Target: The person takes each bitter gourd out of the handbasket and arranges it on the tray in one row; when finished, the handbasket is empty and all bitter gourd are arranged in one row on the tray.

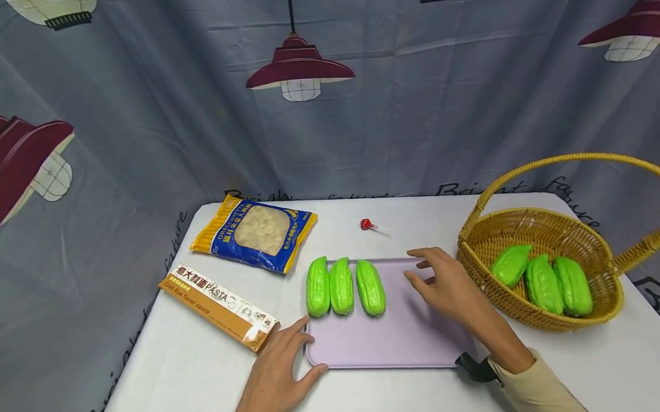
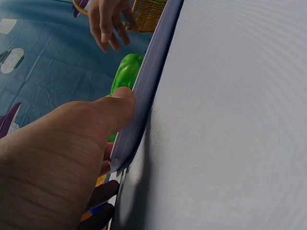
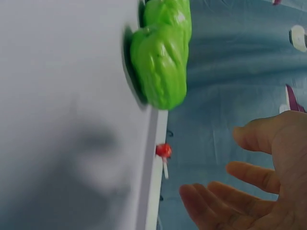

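Note:
A lilac tray [image 1: 384, 344] lies on the white table, with three ridged green gourds [image 1: 371, 287] side by side on its left half. At the tray's front left corner is my left hand [image 1: 280, 376], fingers along the left edge and thumb at the front edge. The left wrist view shows that thumb against the tray's rim [image 2: 144, 91]. Over the tray's right part hovers my right hand [image 1: 448, 290], fingers spread and slightly bent, holding nothing. In the right wrist view, the nearest gourd [image 3: 160, 69] is apart from the fingers.
Right of the tray stands a wicker basket [image 1: 535, 218] with a tall handle, holding three green gourds [image 1: 543, 284]. A pasta box [image 1: 222, 304] and a blue-and-yellow food bag [image 1: 258, 232] lie left. A red lollipop [image 1: 366, 224] lies behind the tray.

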`<state>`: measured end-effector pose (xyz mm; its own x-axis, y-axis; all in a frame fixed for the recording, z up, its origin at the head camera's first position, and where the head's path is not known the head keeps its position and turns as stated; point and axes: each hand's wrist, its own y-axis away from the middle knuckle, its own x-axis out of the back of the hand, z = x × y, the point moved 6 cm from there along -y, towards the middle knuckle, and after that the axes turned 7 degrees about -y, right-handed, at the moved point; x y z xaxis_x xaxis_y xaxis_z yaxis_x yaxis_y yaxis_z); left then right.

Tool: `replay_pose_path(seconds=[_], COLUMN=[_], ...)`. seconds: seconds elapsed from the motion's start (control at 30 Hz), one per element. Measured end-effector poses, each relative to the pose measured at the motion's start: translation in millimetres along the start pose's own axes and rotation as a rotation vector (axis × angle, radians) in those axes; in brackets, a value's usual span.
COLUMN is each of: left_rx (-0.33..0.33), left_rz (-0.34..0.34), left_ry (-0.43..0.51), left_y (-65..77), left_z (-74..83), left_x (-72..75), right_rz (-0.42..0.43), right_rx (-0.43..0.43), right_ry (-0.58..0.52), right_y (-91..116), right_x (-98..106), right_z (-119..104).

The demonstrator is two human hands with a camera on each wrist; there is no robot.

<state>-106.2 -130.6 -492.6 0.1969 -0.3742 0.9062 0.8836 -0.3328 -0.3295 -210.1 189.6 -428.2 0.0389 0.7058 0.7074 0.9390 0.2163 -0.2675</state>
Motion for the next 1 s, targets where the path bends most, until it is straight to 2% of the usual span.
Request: replay_pose_path(seconds=[0.4, 0.73, 1.0], left_rx=[-0.015, 0.012, 0.015], left_rz=[0.016, -0.007, -0.012], left_ry=[-0.008, -0.012, -0.006], left_y=[0.3, 1.5, 1.7], left_z=[0.0, -1.5, -1.9], left_x=[0.3, -0.8, -1.1], right_rz=[0.080, 0.154, 0.165], right_rx=[0.005, -0.007, -0.021], right_ry=[0.008, 0.125, 0.104], right_y=[13, 23, 30], right_x=[32, 61, 75], right_z=[11, 22, 34])
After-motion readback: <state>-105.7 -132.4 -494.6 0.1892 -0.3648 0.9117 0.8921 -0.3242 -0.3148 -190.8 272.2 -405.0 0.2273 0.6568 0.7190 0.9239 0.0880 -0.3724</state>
